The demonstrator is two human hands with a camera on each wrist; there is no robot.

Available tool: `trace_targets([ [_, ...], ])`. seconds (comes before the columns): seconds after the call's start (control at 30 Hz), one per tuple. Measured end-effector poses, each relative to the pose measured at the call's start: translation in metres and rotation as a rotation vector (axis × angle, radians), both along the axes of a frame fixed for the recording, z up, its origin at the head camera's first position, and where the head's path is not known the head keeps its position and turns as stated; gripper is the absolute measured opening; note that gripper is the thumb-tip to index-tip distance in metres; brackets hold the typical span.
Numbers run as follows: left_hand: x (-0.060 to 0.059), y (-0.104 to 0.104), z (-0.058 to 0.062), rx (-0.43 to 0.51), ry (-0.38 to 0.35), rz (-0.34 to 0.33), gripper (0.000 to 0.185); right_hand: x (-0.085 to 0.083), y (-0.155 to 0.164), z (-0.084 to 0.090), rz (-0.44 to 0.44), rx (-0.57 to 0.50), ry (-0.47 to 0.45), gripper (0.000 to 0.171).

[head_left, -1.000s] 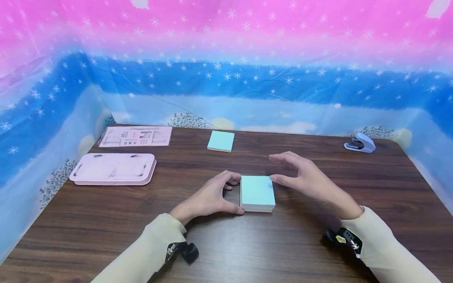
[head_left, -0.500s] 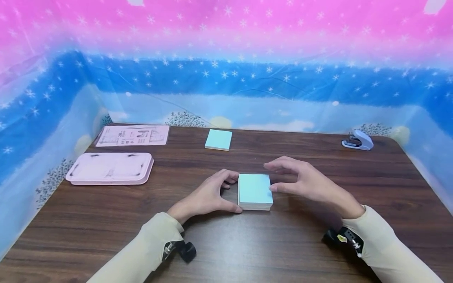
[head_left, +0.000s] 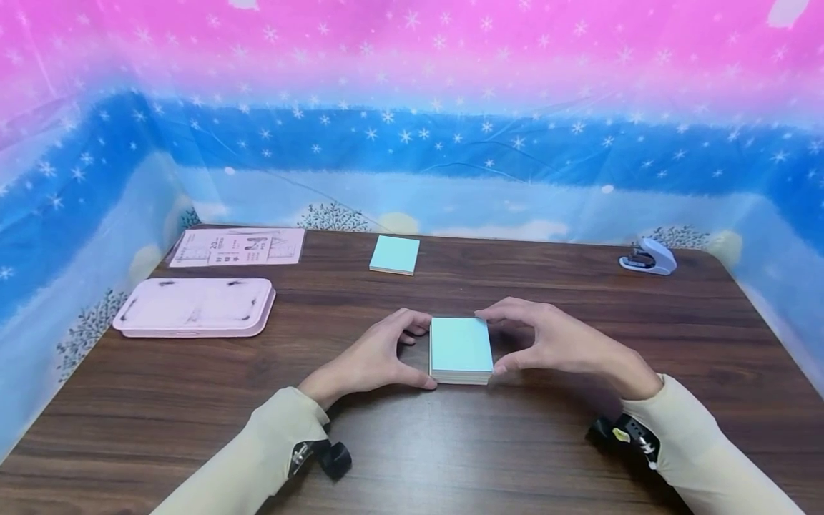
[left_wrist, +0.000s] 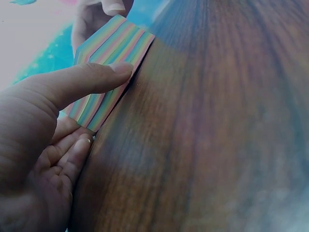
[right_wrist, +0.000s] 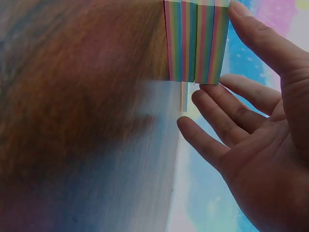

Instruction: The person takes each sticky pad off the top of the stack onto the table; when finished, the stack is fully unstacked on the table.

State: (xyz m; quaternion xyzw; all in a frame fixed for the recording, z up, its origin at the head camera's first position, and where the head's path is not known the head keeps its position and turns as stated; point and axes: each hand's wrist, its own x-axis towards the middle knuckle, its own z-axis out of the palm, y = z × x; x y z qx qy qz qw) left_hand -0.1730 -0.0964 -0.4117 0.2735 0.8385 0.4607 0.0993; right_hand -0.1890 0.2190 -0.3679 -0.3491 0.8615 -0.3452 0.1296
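Observation:
A stack of several square sticky note pads (head_left: 460,345) lies on the table, mint green on top. Its sides show pink, yellow, green and blue stripes in the left wrist view (left_wrist: 108,53) and the right wrist view. My left hand (head_left: 380,354) holds the stack's left side, thumb at the near corner and fingertips by the far one. Opposite it, my right hand (head_left: 556,336) spans the right side, index fingertip on the far edge and thumb at the near corner. Its lower fingers (right_wrist: 203,142) reach out loosely, clear of the stack.
Farther back lies a thinner mint sticky note pad (head_left: 394,255). A pale pink pencil case (head_left: 196,307) and a pink printed ruler set packet (head_left: 238,247) are at the left. At the back right stands a light blue stapler (head_left: 649,257). Patterned cloth (head_left: 412,143) surrounds the table.
My right thumb has come down to the near right corner and the index finger in to the far edge. The left hand keeps its place on the stack. The view has shifted slightly.

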Motion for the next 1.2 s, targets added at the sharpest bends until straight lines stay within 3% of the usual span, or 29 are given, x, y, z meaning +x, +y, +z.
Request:
trace_targets([
  [0.3, -0.0008, 0.0007, 0.0006, -0.001, 0.007, -0.001, 0.082, -0.0007, -0.0006, -0.0031, 0.017, 0.022, 0.071, 0.088],
  [0.6, -0.0008, 0.0010, 0.0013, 0.003, -0.003, -0.005, 0.082, 0.0007, -0.0033, -0.0054, 0.023, 0.029, 0.119, 0.083],
  [1.2, -0.0004, 0.0002, 0.0001, -0.002, -0.009, 0.004, 0.082, 0.0020, -0.0051, -0.0043, 0.017, 0.033, 0.118, 0.077],
])
